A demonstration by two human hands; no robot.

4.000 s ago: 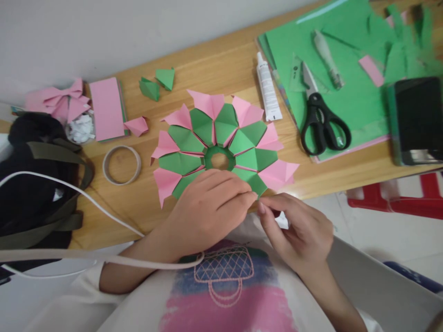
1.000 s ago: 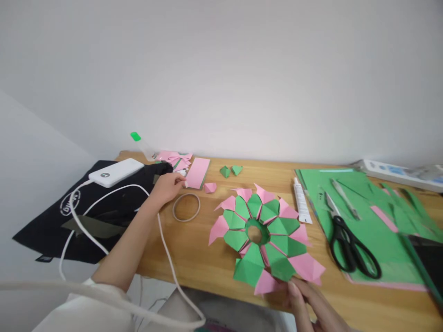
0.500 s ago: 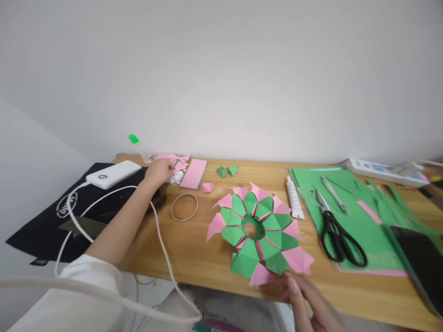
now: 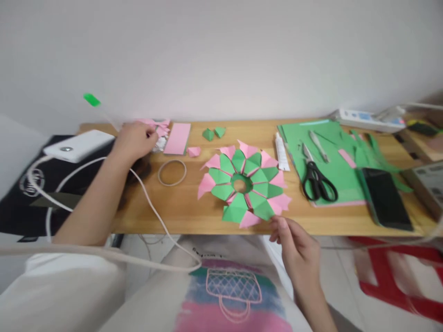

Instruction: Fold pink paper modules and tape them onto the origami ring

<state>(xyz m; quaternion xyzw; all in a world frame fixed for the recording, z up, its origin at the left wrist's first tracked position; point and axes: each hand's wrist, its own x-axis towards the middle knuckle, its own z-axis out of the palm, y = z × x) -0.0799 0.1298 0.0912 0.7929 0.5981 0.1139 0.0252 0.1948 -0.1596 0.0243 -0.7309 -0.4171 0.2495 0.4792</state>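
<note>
A round paper wreath (image 4: 244, 184) of folded green and pink pieces lies on the wooden table (image 4: 194, 207) near its front edge. My right hand (image 4: 296, 249) is just below the wreath's front rim, fingertips touching or almost touching a pink point. My left hand (image 4: 133, 140) reaches to the far left, fingers curled at a heap of folded pink pieces (image 4: 157, 129) and crumpled white paper. Whether it grips anything there is hidden. A pink paper stack (image 4: 177, 137) lies beside that heap.
A tape ring (image 4: 172, 172), one loose pink piece (image 4: 194, 151) and two green folded pieces (image 4: 212, 133) lie behind the wreath. To the right are a glue tube (image 4: 281, 152), green sheets (image 4: 332, 157), black scissors (image 4: 316, 180) and a phone (image 4: 386, 198). A black bag (image 4: 41, 184), power bank (image 4: 78, 145) and white cable (image 4: 152, 207) sit left.
The view has tilted down and the wreath now sits higher in frame. My left hand stays at the pink heap. My right hand has slipped off the wreath's rim toward the table edge.
</note>
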